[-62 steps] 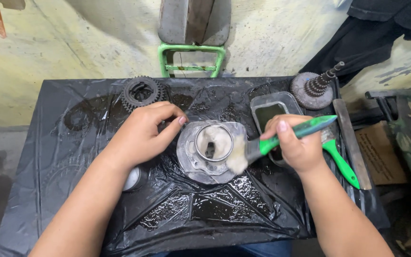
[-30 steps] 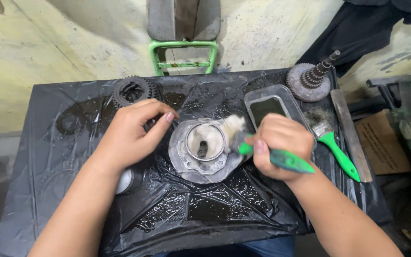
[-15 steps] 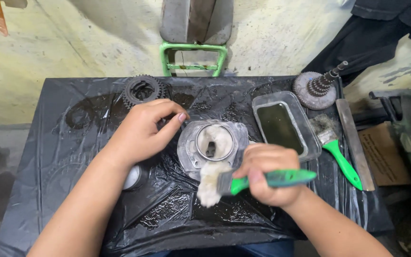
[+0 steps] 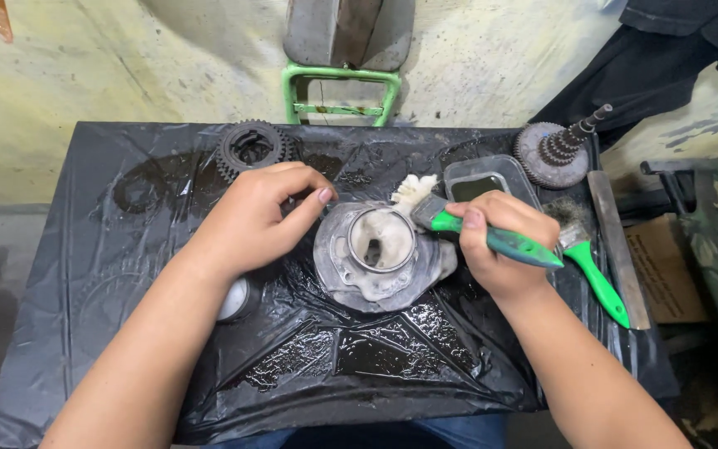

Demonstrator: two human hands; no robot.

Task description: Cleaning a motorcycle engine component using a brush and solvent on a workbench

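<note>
A grey metal cylinder part [image 4: 380, 254] with a round bore lies on wet black plastic sheeting [image 4: 126, 274] that covers a table. My left hand [image 4: 255, 216] rests at its left rim, fingertips touching the edge. My right hand [image 4: 496, 245] grips a green-handled paintbrush [image 4: 492, 237]. Its pale bristles [image 4: 413, 191] point up and left, at the far right rim of the part.
A dark gear [image 4: 251, 150] sits at the far left of the sheet. A small tray of dark liquid [image 4: 484, 183], a geared shaft [image 4: 554, 150], a second green brush [image 4: 587, 262] and a flat metal bar [image 4: 617, 245] lie on the right. A green metal frame [image 4: 338, 91] stands beyond the table.
My right hand swept the brush from the near side of the part up to its far right rim. The left hand stayed at the left rim.
</note>
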